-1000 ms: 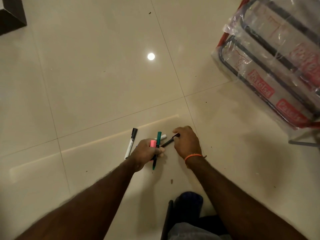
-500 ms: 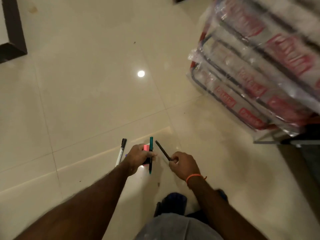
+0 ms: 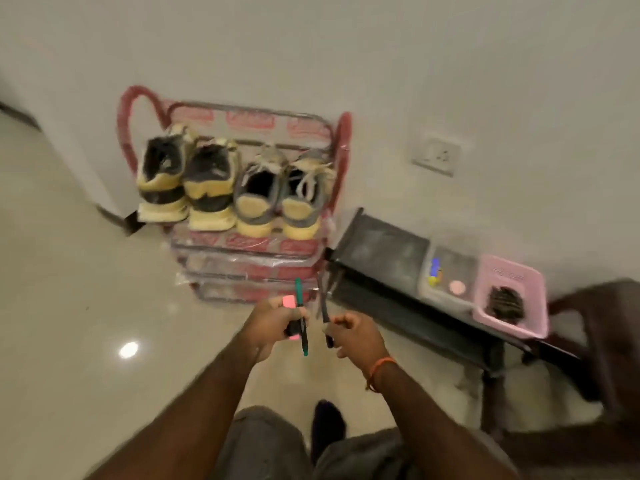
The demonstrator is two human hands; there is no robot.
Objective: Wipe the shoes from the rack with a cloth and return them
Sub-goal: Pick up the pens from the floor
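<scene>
While both hands are busy with pens, the shoe wiping has not begun.

Against the wall stands the rack [image 3: 249,244], wrapped in clear plastic with red labels, and on its top shelf sit four shoes [image 3: 230,183] in a row, heels toward the camera; to its right a dark low worktop [image 3: 377,254] carries a clear tray [image 3: 446,275] and a pink basket [image 3: 509,296], whose dark contents may be a cloth, though blur leaves that unsure. Lower down, the left hand [image 3: 273,323] grips a green pen [image 3: 301,317] together with a pink-capped marker [image 3: 289,303], while the right hand [image 3: 353,334] grips a black pen [image 3: 325,317]. I judge the next move calls for setting the pens down, finding a cloth, then lifting a first shoe off the shelf.
</scene>
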